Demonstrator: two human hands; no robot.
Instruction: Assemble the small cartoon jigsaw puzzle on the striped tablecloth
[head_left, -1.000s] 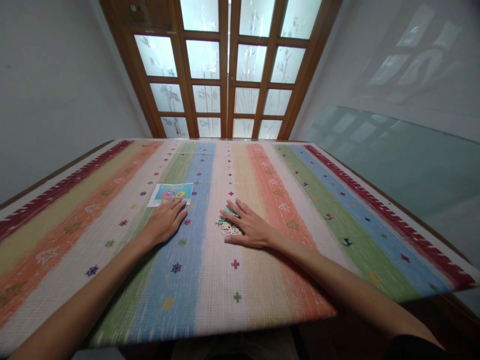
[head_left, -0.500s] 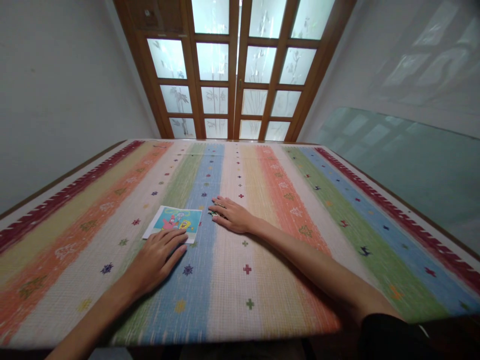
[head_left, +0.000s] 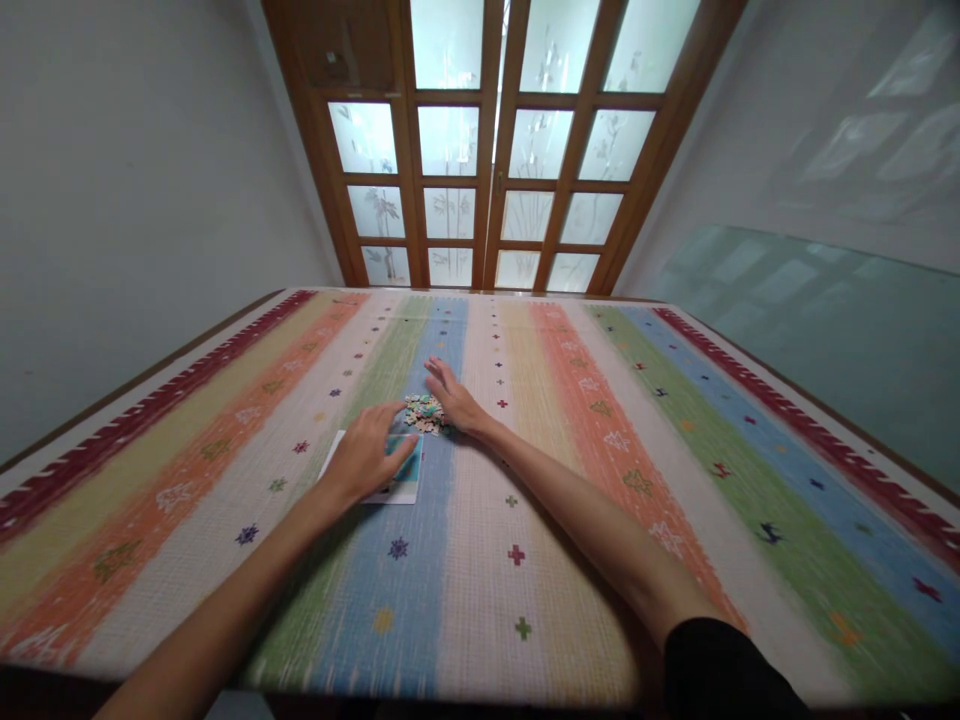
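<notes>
Two bare hands meet around one pile of puzzle pieces: the left hand [head_left: 367, 455] at its left, thumb and fingers apart, the right hand [head_left: 456, 402] at its right, fingers raised and loose. Whether the left fingertips touch the puzzle pieces [head_left: 424, 415] is hard to tell – the pieces are too small and jumbled to count. One picture card [head_left: 407, 480] lies on the near side, largely hidden under the left hand. Beneath is one striped tablecloth [head_left: 555, 600]; one black sleeve [head_left: 720, 670] is cut off at the near edge.
</notes>
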